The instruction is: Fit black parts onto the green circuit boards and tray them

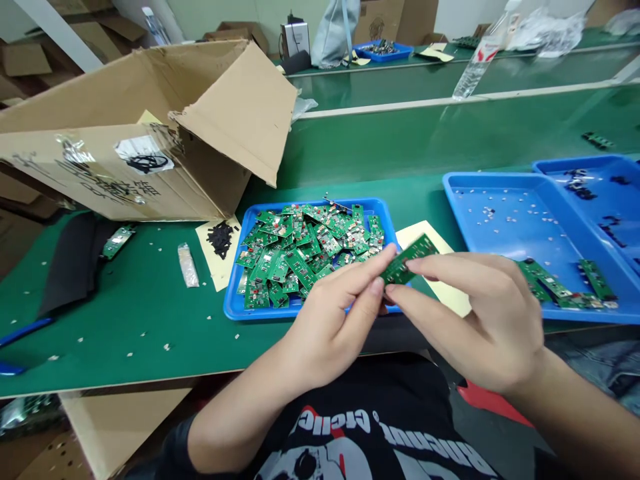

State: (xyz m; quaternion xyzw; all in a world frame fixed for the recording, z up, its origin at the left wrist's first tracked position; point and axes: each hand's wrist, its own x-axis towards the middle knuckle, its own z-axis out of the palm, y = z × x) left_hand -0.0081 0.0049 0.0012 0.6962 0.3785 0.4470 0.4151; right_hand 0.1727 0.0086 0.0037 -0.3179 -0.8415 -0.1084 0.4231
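Both my hands pinch one small green circuit board (411, 257) just above the table's front edge. My left hand (334, 319) grips its lower left end between thumb and fingers. My right hand (483, 313) holds its right side with thumb and forefinger. Just behind them sits a blue tray (233, 301) heaped with several green circuit boards (300, 250). A pale yellow sheet (453, 297) lies under my right hand.
A large open cardboard box (145, 133) lies on its side at the left. Two more blue trays (505, 220) at the right hold a few boards (560, 290) and small parts. A lone board (117, 241), a small bag (188, 265) and black bits (220, 237) lie left of the heaped tray. A plastic bottle (480, 60) stands at the back.
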